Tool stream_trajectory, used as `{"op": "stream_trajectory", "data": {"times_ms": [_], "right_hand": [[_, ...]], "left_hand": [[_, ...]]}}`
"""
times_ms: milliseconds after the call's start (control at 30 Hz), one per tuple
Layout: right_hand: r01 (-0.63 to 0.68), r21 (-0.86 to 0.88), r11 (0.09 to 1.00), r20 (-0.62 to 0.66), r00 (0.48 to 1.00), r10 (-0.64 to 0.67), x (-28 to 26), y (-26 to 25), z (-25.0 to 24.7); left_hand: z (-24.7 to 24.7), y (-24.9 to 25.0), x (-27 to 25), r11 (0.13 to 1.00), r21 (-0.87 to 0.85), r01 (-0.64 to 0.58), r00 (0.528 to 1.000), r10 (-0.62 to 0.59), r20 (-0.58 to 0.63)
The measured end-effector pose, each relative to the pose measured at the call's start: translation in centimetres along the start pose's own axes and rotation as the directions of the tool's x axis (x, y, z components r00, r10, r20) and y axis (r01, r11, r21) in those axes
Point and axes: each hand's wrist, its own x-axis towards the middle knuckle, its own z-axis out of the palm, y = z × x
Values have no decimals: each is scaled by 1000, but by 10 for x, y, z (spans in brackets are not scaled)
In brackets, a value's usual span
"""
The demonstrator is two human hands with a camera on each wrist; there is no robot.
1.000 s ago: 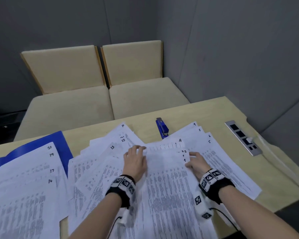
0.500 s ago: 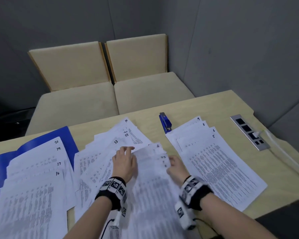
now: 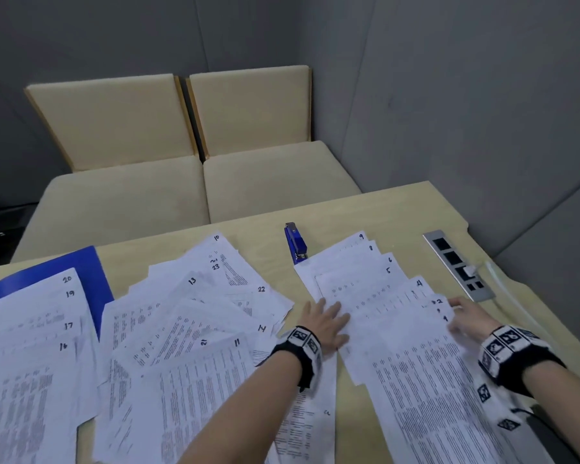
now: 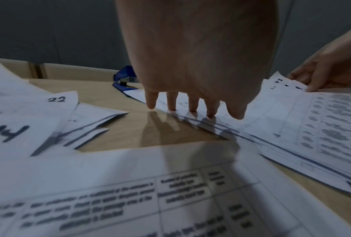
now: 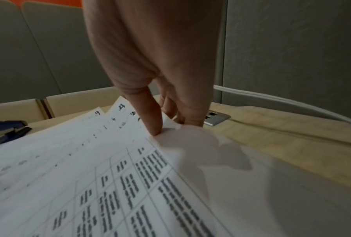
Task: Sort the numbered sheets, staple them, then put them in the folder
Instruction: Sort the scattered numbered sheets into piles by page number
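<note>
Right, my left hand (image 3: 322, 324) lay flat, fingers (image 4: 192, 102) straight and slightly spread, tips pressing on the left edge of the low-numbered stack (image 3: 382, 306). My right hand (image 3: 471, 321) was at the stack's far right corner, thumb on top and fingers curled beneath, pinching the corners of the top sheets (image 5: 166, 126) marked 1 and 2, with 4 showing just behind. That stack sat on the right of the surface (image 3: 399, 209), fanned so that 5, 6, 8 and 9 stepped away from me. Its long axis ran from me toward the far side, skewed a little, with the numbered corners at the far right.

To do this step well, I judged I should keep the left palm down as an anchor while the right squared the corners, so nothing slid out of order.

Outward from there: the blue stapler (image 3: 295, 244) lay just beyond the stack's far left corner, touching or nearly so, nose pointing away. The loose middle heap (image 3: 195, 316), with 10, 13, 22, 14 and 11 visible, lay askew to my left, and 16 to 20 rested on the blue folder (image 3: 91, 272) at far left. Sorting looked about half done.
</note>
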Motion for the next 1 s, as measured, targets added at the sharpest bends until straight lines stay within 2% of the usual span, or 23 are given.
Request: {"op": "stream_trajectory", "data": {"times_ms": [133,467,633,800,933,1000], "right_hand": [[33,-87,996,9,999,-33,22,-9,0],[64,-307,950,-47,996,-82,54,-16,22],[16,-334,942,-61,997,-39,57,-8,17],[33,-282,959,-46,998,-48,62,-12,17],[33,-331,943,-81,995,-63,62,-19,25],[17,-380,925,-124,990,-69,56,-23,30]], "left_hand": [[-1,-16,8,998,67,-6,1000,8,-24],[-9,-19,21,999,39,21,999,-20,-35],[-9,-13,21,1000,29,-6,1000,6,-4],[-5,-13,17,999,31,-37,998,39,-58],[-9,-12,17,1000,16,-1,998,2,-66],[-16,-9,12,998,-50,48,992,-53,-113]]}}
